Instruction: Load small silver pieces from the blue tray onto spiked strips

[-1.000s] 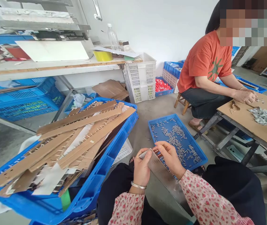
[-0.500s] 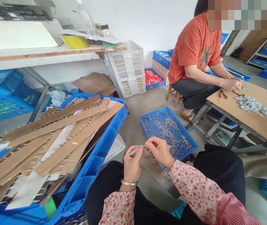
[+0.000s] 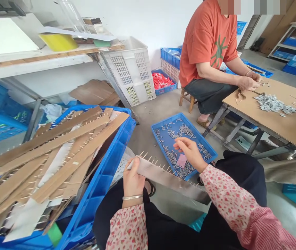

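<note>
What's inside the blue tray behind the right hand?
Grey pieces and a pink piece lie in the tray. The right hand hides part of it; anything under the grey pieces is covered.

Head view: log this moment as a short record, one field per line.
Left hand: grips one end of a grey strip
Grey strip edge: row of thin pale picks
Right hand: apart from the grey strip; whether it holds anything is unclear
Blue tray: small grey pieces, a pink piece
Blue crate: heaped with cardboard strips
Co-worker: seated at a table
</note>
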Demonstrator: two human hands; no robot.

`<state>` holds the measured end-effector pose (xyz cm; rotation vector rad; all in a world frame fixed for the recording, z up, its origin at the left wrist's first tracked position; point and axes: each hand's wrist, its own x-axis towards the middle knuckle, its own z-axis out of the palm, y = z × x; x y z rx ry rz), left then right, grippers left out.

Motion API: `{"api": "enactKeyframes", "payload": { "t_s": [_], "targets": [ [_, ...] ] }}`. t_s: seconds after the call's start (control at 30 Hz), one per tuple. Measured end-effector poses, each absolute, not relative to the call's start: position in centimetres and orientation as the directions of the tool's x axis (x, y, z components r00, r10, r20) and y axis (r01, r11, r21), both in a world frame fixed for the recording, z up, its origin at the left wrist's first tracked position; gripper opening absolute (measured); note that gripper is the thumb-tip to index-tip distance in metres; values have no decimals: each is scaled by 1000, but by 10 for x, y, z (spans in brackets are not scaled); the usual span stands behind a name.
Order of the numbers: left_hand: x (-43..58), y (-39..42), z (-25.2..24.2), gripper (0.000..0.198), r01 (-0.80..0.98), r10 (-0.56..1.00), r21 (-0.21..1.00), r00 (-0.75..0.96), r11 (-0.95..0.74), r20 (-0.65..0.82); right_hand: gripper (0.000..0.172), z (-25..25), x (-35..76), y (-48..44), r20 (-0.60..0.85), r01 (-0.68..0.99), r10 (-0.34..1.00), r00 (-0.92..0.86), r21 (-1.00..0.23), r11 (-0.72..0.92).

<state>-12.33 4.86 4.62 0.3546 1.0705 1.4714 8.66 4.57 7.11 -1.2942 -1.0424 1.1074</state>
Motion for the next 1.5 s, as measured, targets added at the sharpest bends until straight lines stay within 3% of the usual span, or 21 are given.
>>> {"api": "enactKeyframes", "payload": {
  "t_s": [0.17, 0.3, 0.53, 0.77, 0.93, 1.13, 1.37, 1.5],
  "targets": [
    [-130, 54, 46, 26, -675, 909, 722, -190, 153, -370, 17, 65, 104, 26, -50, 109, 999, -16, -993, -48],
    [-126, 51, 46, 26, -666, 921, 731, -176, 149, -348, 10, 64, 74, 17, -17, 261, 986, -164, -965, 26],
    [-121, 47, 48, 27, -656, 943, 744, -151, 128, -295, 13, 61, 46, 19, 125, 397, 979, -161, -900, 180],
    [-99, 33, 47, 36, -553, 959, 792, 48, 258, -279, 17, 69, 44, 26, 115, 251, 991, -61, -960, 127],
    [-91, 30, 45, 27, -495, 960, 839, -32, 227, -278, 20, 66, 37, 25, 82, 107, 997, -11, -991, 83],
    [-97, 32, 50, 26, -553, 958, 824, -149, 125, -246, 22, 75, 46, 32, -27, -196, 969, 246, -980, 23],
    [-99, 32, 50, 22, -592, 967, 777, 13, 213, -255, 24, 96, 49, 32, -62, -319, 986, 158, -948, -9],
    [-101, 32, 49, 21, -631, 964, 742, 38, 227, -263, 16, 98, 51, 32, 52, -205, 997, 56, -977, 62]
  ]
}}
